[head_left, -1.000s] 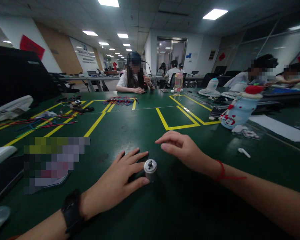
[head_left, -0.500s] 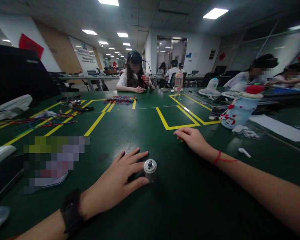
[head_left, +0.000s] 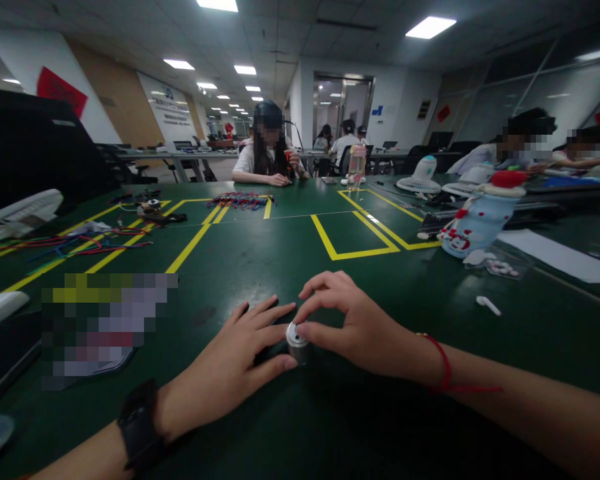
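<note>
Seeing left hand palm-down and splayed wide, with thumb and forefinger seemingly touching left side of metal cylinder, upright on tabletop. Probably heavy for its size, rigid, slick-walled, not fragile; best held around the side. Farther right, seeing right hand in narrow thumb-forefinger pinch at cylinder's top; can't tell whether gripping anything.

The one view comes from a camera worn on the head, above the near side of the green surface, facing forward and tilted down. The left grip and right grip show close below centre; the far wall and ceiling fill the top.
</note>
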### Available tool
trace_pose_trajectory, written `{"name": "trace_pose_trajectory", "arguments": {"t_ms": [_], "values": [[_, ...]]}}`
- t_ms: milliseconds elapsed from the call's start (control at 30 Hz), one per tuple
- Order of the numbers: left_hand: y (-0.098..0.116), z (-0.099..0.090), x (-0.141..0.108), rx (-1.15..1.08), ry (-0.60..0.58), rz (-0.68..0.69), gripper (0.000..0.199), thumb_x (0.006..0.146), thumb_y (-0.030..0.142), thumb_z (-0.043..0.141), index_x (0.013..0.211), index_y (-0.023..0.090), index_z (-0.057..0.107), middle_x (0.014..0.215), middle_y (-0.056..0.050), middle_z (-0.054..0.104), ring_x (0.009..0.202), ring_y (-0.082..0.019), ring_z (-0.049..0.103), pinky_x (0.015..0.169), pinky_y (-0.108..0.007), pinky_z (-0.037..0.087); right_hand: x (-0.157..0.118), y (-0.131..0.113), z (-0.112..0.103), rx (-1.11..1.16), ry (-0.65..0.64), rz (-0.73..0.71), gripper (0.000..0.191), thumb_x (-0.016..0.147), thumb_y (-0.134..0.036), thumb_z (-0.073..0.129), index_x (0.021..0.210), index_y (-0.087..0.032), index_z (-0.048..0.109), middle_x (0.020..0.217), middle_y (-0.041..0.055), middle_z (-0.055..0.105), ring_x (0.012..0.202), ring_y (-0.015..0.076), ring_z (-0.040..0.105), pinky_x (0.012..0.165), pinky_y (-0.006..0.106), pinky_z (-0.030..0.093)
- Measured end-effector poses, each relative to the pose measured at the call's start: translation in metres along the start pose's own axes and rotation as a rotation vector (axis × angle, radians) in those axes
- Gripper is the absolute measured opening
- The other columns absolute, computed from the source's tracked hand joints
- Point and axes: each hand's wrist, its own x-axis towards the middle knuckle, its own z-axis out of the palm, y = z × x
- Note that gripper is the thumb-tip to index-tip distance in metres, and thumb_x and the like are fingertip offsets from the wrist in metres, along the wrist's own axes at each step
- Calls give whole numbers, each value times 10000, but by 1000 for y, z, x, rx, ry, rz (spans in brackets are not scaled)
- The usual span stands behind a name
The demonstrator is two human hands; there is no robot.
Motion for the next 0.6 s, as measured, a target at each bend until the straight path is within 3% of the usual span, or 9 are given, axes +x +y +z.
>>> {"name": "trace_pose_trajectory", "arguments": {"t_ms": [167,400,500,600], "values": [[-1,2,0,-7,10,2,449,949,464,502,1383,423,395,1513,22,342,1399,-324,239,1077,-647,171,-1,12,-12,63,-2,23,124,832,-323,650,880,-214,686,1054,32,592,1034,165,534,944,336,387],[-3,-2,3,-19,-17,-4,419,956,451,495,1368,430,418,1517,37,332,1403,-320,230,1078,-646,166,-9,39,-18,-44,-371,12,150,793,-353,689,898,-256,734,1077,44,581,1042,206,501,926,403,375],[-4,-1,5,-13,-26,-6,420,956,452,494,1368,432,416,1521,39,323,1407,-320,217,1079,-649,154,-10,44,-15,-65,-400,9,158,789,-366,687,899,-264,738,1093,46,577,1046,216,497,927,421,372],[-6,-3,4,-19,-35,-5,414,957,449,494,1364,433,421,1524,39,317,1409,-322,209,1078,-649,155,-6,43,-15,31,-348,28,190,791,-357,686,933,-235,717,1096,48,590,1044,199,521,934,394,388]]}}
